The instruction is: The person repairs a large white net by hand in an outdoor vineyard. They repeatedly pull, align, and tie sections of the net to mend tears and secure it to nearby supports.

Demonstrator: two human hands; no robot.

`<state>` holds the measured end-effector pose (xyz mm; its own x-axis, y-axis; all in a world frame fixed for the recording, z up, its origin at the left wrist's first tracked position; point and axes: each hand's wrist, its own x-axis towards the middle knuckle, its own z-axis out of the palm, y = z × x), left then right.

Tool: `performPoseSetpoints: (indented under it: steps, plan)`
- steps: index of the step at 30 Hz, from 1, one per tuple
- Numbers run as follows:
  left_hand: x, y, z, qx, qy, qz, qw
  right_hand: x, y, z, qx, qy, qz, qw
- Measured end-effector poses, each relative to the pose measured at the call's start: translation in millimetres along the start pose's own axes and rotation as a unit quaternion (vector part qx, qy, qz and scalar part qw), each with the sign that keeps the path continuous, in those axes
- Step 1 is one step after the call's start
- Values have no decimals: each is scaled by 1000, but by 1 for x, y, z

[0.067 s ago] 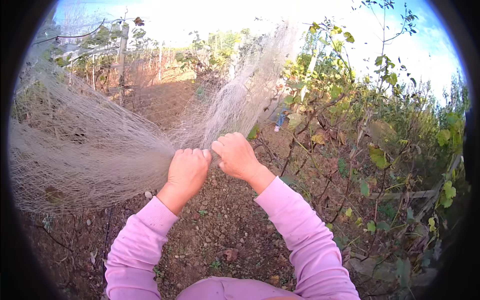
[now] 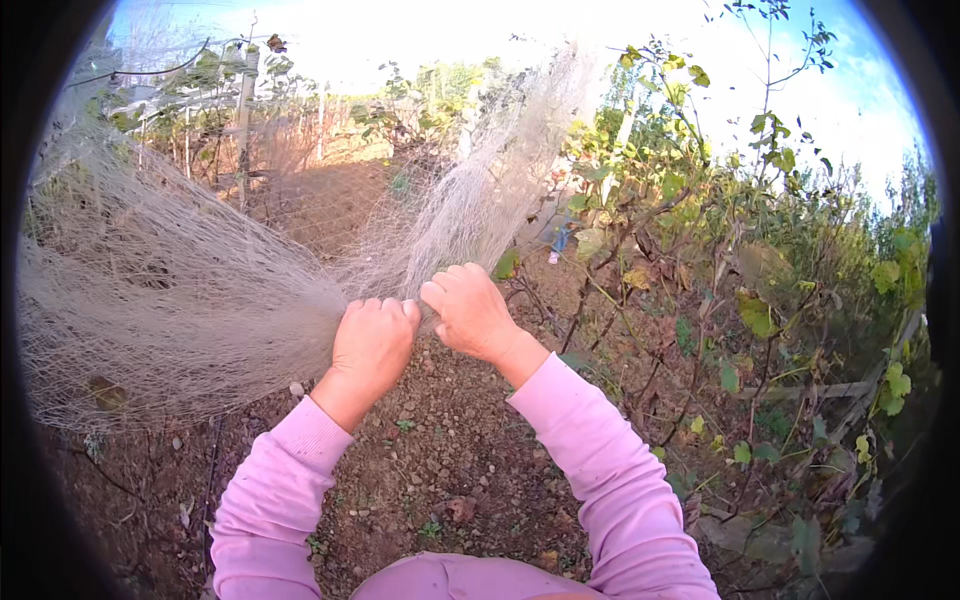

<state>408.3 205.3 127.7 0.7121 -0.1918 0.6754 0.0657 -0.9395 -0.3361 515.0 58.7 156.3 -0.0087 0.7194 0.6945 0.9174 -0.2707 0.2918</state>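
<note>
A pale, fine-meshed net (image 2: 190, 310) is bunched in both my hands. My left hand (image 2: 372, 345) is closed in a fist round the gathered mesh, which fans out wide to the left. Right beside it, a little higher, my right hand (image 2: 470, 312) is closed on the same net. From there a narrower strip of mesh rises up and away toward the upper middle. The two fists nearly touch at the thumbs. My fingertips are hidden, curled under the mesh.
Vines (image 2: 690, 260) with yellowing leaves stand along the right. Stony brown soil (image 2: 440, 450) with small weeds lies below my hands. A post (image 2: 245, 120) and further vine rows are at the far left. Someone's blue-clad leg (image 2: 561, 238) shows behind the vines.
Both hands have shifted very slightly to the left, with the net still in them. Otherwise the scene looks the same.
</note>
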Motion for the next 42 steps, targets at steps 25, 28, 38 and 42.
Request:
performPoseSetpoints:
  steps: [25,28,38,42]
  plan:
    - [-30,-63,27,-136,28,-130,982,59,92,0,-241,-32,-8,970]
    - [-34,-78,33,-115,25,-120,986,67,81,19,-227,52,-13,972]
    - [-47,-53,51,-98,-4,-82,992,26,59,57,-146,86,29,985]
    - [-45,-49,49,-96,-5,-63,993,17,63,50,-152,53,38,986]
